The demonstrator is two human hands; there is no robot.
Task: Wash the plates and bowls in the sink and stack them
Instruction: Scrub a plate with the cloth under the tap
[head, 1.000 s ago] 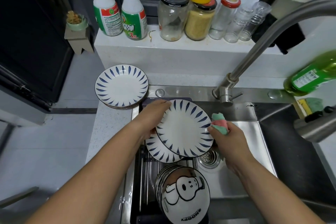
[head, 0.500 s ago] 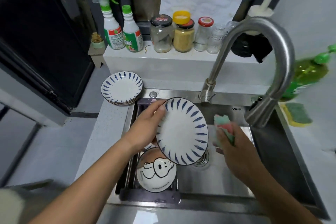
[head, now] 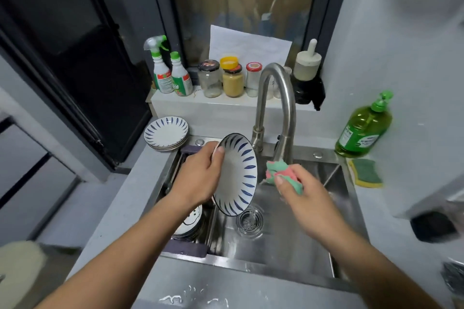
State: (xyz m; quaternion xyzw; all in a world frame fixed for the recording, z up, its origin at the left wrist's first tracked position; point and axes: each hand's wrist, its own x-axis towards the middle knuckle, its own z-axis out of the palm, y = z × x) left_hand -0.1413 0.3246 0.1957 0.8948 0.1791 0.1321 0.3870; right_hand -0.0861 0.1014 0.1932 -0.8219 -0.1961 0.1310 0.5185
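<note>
- Over the sink (head: pixel 288 241), my left hand (head: pixel 198 178) grips a blue-striped plate (head: pixel 237 178) by its near rim. My thumb lies on its face, and the plate is tipped up on edge so that face turns toward my other hand.
- My right hand (head: pixel 303 198) is closed around a pink-and-green cloth (head: pixel 281 174), held just beside the plate's far rim and ready, I judge, to wipe it.
- Holding the plate over the basin lets drips fall toward the drain (head: pixel 249 221), which lies just under its lower rim.
- Under my left wrist, bowls (head: pixel 189 223) stand in the rack (head: pixel 188 248). My arm covers most of them, so I cannot tell how many.
- Beyond my left hand, a stack of matching plates (head: pixel 166 133) sits on the tabletop (head: pixel 130 198), likely where this one goes.
- The tightest spot is the faucet (head: pixel 276 108), whose neck rises just behind the plate's top rim and whose spout hangs just beyond the cloth.
- Open basin lies below and outside my right hand.
- The way from my left hand over the sink's corner to the stack looks free.
- A soap bottle (head: pixel 364 125) and a scrub sponge (head: pixel 366 173) sit well beyond my right hand.
</note>
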